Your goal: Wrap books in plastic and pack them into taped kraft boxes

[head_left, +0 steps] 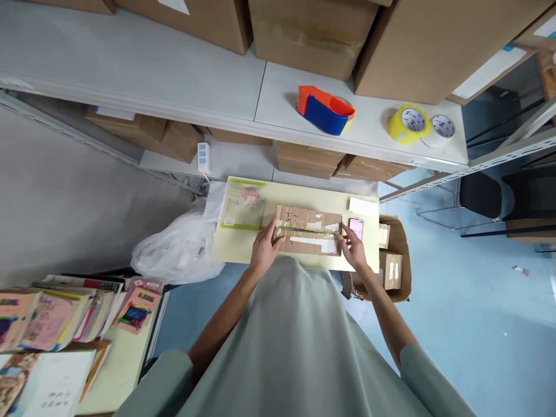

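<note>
A taped cardboard box (304, 219) lies on a small pale yellow table (299, 194). Clear tape runs along its middle seam, and white label scraps stick to its top. My left hand (263, 250) grips the box's left end, the thumb over the near corner. At the opposite end my right hand (353, 249) holds the box, fingers along its side. Just beyond the right fingers is a phone (356, 227) with its screen lit. A green-edged clear plastic packet (244, 204) lies left of the box, and a white slip of paper (363, 206) is at the far right.
Above the table, a grey shelf (195, 75) carries large cartons, an orange-and-blue tape dispenser (325, 111) and a yellow tape roll (407, 124). An open carton (403, 272) with small boxes stands at right. White plastic bags (178, 246) and stacked books (65, 318) are left.
</note>
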Tool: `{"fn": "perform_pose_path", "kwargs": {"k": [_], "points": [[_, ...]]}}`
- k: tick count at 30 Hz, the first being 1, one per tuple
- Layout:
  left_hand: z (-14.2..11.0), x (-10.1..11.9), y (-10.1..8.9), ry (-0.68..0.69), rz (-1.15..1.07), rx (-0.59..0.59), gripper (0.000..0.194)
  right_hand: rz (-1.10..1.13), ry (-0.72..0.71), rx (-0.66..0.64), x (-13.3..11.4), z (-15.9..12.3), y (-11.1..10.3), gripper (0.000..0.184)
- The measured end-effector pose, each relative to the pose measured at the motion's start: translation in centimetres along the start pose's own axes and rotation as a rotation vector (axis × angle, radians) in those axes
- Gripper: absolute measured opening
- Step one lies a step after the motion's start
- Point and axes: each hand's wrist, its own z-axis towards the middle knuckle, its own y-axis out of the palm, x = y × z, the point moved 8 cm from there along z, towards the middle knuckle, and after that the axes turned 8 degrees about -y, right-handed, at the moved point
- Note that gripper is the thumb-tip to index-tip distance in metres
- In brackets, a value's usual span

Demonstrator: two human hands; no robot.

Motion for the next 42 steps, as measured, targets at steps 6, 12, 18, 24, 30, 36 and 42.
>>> {"fn": "perform_pose_path", "kwargs": {"k": [6,12,18,24,30,36,42], "points": [[0.8,1.1,-0.2,0.077,0.028,-0.033,0.063,-0.004,0.105,0.129,0.0,1.1,0.9,0.066],[1.6,1.7,0.0,0.161,0.050,-0.080,0.058,-0.055,0.084,0.113,0.3,2.3,1.0,0.066],[1.6,1.0,0.4,0.156,0.079,-0.096,0.046,-0.005,0.085,0.159,0.7,2.3,1.8,0.065],[2.0,1.1,-0.8,0.173,0.070,-0.107,0.042,-0.038,0.029,0.164,0.0,2.5,0.9,0.061],[5.0,5.5,-4.1,0.220,0.071,-0.048,0.034,-0.263,-0.228,0.293,-7.1,9.4,-5.0,0.057],[11.0,18.1,-10.0,0.432,-0.082,0.149,0.039,-0.490,-0.507,0.312,-18.9,24.1,-9.3,0.063],[15.2,23.9,-14.1,0.439,-0.256,0.347,0.038,-0.607,-0.277,0.087,-19.9,35.2,-6.2,0.063]]}}
